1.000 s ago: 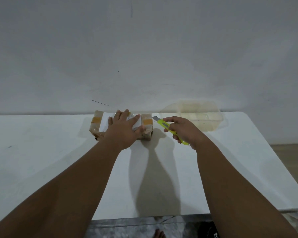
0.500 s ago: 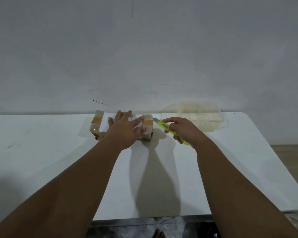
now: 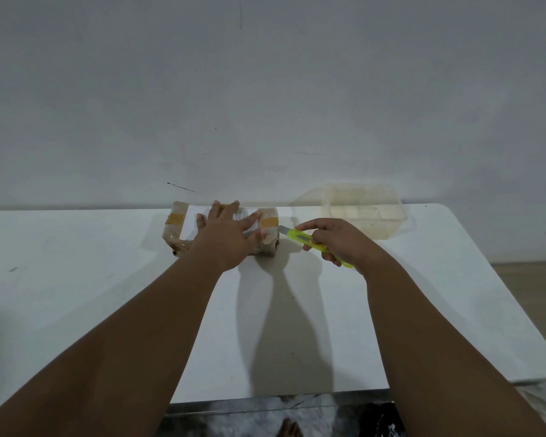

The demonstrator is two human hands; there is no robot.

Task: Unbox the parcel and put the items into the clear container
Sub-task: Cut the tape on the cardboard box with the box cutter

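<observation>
1. A taped brown parcel (image 3: 221,228) is being pressed flat against a white table (image 3: 76,279) under the left hand (image 3: 224,239), fingers spread wide across its top and white label.
2. A yellow-green utility knife (image 3: 309,242) is being clamped in the curled right hand (image 3: 341,241), its blade tip being pointed at the parcel's right end, just beside the spread fingers.
3. A clear container (image 3: 364,209) is being shown beyond the knife hand, near the wall (image 3: 265,89).

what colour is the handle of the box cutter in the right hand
Bright yellow-green plastic box cutter, grey blade tip out, seen in the head view.
</observation>
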